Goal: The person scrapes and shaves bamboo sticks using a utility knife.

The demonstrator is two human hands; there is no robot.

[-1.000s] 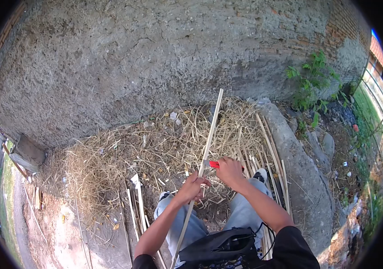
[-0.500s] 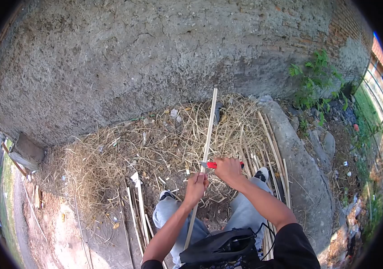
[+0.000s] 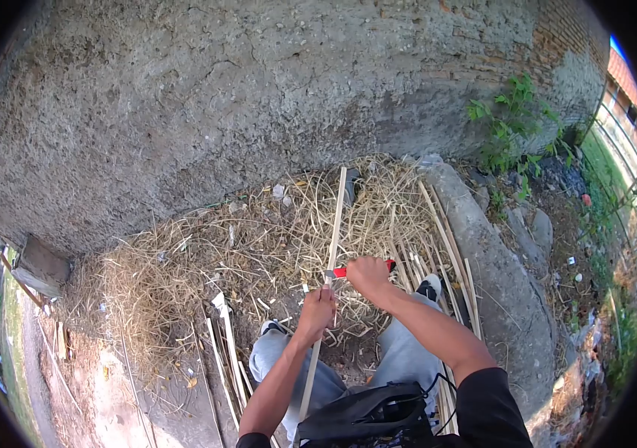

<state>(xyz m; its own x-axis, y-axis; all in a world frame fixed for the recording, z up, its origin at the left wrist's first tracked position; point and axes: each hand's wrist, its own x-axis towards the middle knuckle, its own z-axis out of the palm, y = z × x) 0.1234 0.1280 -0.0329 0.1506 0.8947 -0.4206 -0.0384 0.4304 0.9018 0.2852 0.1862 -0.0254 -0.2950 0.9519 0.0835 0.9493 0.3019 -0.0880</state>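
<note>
The long, narrow, pale wood-like strip (image 3: 338, 216) slanted forward above a heap of straw-coloured shavings (image 3: 161, 284). The left hand (image 3: 317, 312) had its fingers wrapped around it; just beyond, the right hand (image 3: 369, 276) gripped a red-handled knife (image 3: 341, 272), blade against the strip. A rough grey wall (image 3: 258, 97) stood behind.

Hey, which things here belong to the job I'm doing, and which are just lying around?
In the job:
- Pale strip, in your left hand
- Red-handled knife, in your right hand

Lying about:
- Loose shavings, probably offcuts
- White scrap near the wall
- Loose strips by your feet, possibly spare stock
</note>
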